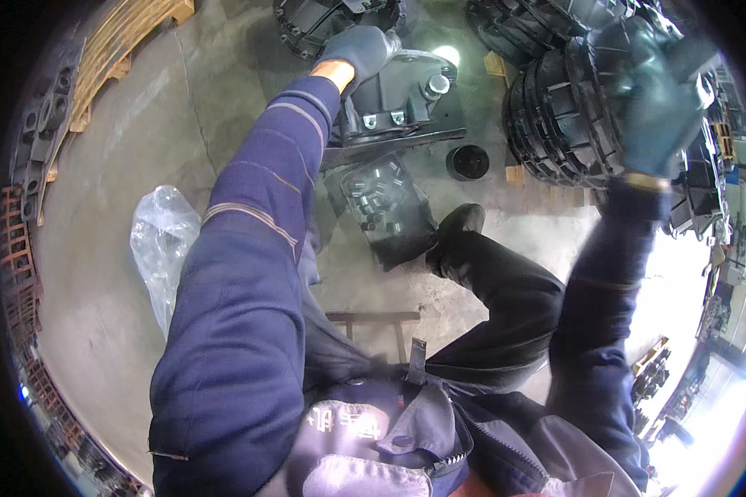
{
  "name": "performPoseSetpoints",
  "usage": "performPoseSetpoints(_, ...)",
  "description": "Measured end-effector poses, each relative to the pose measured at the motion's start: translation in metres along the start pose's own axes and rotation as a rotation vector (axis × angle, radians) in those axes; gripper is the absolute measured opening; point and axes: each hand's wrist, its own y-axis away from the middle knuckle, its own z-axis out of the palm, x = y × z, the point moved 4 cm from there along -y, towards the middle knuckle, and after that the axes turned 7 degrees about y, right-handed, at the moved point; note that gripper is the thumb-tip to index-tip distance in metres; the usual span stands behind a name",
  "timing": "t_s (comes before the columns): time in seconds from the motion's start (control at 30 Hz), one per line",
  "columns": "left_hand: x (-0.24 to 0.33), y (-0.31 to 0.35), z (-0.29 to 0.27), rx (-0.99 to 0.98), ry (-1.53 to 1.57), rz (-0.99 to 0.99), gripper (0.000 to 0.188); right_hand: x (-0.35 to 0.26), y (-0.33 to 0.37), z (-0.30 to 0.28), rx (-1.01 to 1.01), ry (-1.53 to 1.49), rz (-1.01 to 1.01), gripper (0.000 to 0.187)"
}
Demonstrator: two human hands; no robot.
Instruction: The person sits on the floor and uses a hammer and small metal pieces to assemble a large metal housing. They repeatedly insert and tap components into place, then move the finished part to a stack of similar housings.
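Note:
My left hand (pixel 360 55), in a dark grey glove, is closed over the rim of a dark metal housing (pixel 398 87). This casting has a round silvery plug or stub near its right side and sits on a dark plate (pixel 448 124). My right hand (pixel 661 120), in a greenish glove, is raised at the far right, level with a stack of black ribbed housings. Motion smears it; the fingers look closed around a dark object (pixel 690 56) whose kind I cannot make out. Nearer to me, a tray (pixel 402 244) holds several small metal cylinders.
Black ribbed housings (pixel 559 112) stand stacked on wood at right. Another round casting (pixel 302 25) lies at the far edge. A small black cup (pixel 467 162) stands beside the tray. Crumpled clear plastic (pixel 162 240) lies on the floor at left, near a wooden pallet (pixel 112 54).

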Motion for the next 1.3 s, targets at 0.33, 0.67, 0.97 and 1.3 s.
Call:
performPoseSetpoints(0.33, -0.005, -0.011, 0.008, 0.021, 0.014, 0.097, 0.057, 0.085, 0.079, 0.057, -0.659, 0.394, 0.176, 0.044)
performPoseSetpoints(0.67, 0.002, 0.001, -0.002, 0.003, -0.032, 0.007, 0.053, 0.029, 0.121, 0.095, -0.547, 0.214, 0.376, 0.043)
performPoseSetpoints(0.97, 0.006, -0.004, 0.005, 0.088, -0.031, 0.098, 0.055, 0.049, 0.007, 0.026, -0.399, 0.337, -0.014, 0.027)
performPoseSetpoints(1.3, 0.005, -0.002, 0.007, 0.053, -0.002, 0.067, 0.057, 0.092, 0.18, 0.119, -0.933, 0.345, 0.407, 0.032)
